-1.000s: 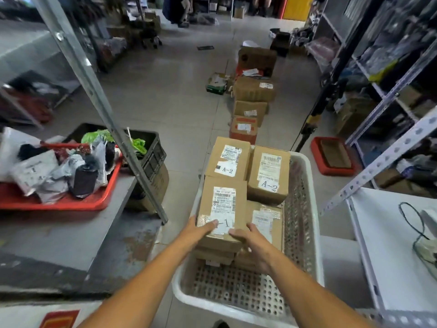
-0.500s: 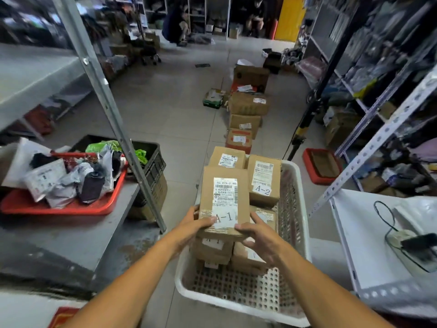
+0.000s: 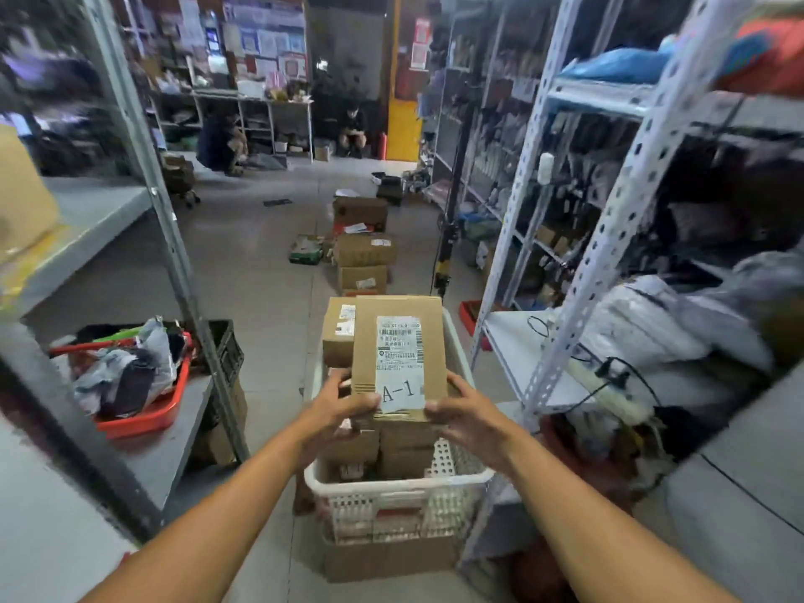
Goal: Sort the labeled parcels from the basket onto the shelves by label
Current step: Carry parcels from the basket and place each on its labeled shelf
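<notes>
At centre frame our left hand and right hand grip the A-1 parcel above the basket; next we likely need the A-1 shelf.

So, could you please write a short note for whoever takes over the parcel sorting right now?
Left hand and right hand each grip a near corner of the A-1 box, held above the white basket.
More boxes sit in the basket; their labels cannot be read from here.
Done: the A-1 box is out of the basket.
Left: place it on the shelf for A-1, which no visible marking identifies, then sort the other boxes by label.
</notes>
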